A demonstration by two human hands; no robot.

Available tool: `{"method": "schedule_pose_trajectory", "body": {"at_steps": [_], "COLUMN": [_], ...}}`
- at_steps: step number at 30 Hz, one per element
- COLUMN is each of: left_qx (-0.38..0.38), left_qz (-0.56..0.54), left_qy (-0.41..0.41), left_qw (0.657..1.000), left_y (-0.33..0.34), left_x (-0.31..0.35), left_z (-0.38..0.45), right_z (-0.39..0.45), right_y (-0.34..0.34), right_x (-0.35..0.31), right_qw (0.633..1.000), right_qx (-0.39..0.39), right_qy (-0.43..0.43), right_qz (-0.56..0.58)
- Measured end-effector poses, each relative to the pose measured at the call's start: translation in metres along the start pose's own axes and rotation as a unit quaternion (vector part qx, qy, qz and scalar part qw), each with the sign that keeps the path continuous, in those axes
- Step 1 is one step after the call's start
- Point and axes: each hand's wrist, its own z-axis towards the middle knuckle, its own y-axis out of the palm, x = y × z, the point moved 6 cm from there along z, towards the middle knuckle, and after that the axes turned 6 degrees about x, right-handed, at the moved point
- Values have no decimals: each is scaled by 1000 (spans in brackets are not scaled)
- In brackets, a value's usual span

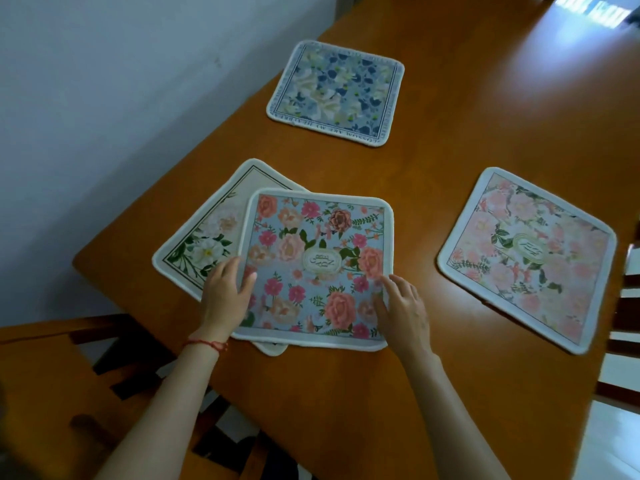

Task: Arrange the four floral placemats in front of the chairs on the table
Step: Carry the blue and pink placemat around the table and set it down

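Placemats number four on the table (450, 168): the blue one (336, 93) at upper centre and the pink one (526, 259) at right lie alone. At lower centre my open left hand (225, 292) and right hand (403, 311) rest flat on the rose-on-blue mat (317, 266), stacked over the cream one (211, 230). I judge two still need placing.

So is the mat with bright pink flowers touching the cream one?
Touching. The head view shows the bright pink floral placemat lying on top of the cream placemat, covering part of it.
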Motion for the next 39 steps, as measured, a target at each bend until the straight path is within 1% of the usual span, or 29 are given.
{"method": "schedule_pose_trajectory", "body": {"at_steps": [5, 8, 11, 16, 20, 25, 30, 34, 39], "left_qx": [13, 20, 27, 39, 47, 30, 17, 13, 24], "left_qz": [-67, -98, -124, -163, -175, -173, -165, -193, -207], "left_qy": [-40, -49, -54, -113, -152, -183, -166, -170, -135], "left_qw": [997, 994, 990, 979, 972, 967, 972, 966, 969], "left_y": [0, 1, 2, 5, 6, 11, 10, 10, 2], "left_x": [-7, -6, -9, -12, -15, -27, -23, -22, -15], "left_z": [10, 10, 10, 12, 19, 27, 28, 25, 20], "right_z": [11, 13, 15, 20, 24, 22, 19, 19, 12], "right_y": [7, 13, 15, 15, 21, 29, 26, 21, 16], "right_x": [11, 16, 21, 26, 35, 40, 38, 40, 39], "right_qw": [989, 982, 972, 943, 925, 912, 913, 919, 915], "right_qx": [-18, -20, -4, 19, 21, 4, 19, 26, 45], "right_qy": [98, 137, 177, 254, 301, 312, 310, 307, 308], "right_qz": [105, 127, 151, 216, 231, 268, 263, 247, 259]}}
